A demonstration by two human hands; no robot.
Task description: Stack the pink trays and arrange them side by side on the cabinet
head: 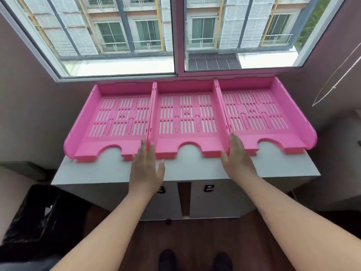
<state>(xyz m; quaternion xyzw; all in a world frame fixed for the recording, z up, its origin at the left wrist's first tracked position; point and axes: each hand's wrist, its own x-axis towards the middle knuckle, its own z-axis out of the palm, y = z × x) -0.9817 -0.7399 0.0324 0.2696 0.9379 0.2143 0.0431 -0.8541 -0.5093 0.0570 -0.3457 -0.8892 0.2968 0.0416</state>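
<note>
Three pink slotted trays stand side by side on the grey cabinet top under the window: a left tray, a middle tray and a right tray. Each appears to be a stack, with a second pink edge showing under the front rim. My left hand lies flat with its fingertips at the front, where the left and middle trays meet. At the seam between the middle and right trays, my right hand rests flat. Neither hand grips anything.
The trays' backs touch the window ledge. A black bag sits on the floor at the left. A blind cord hangs at the right. Cabinet drawers with dark handles face me, and my shoes are below.
</note>
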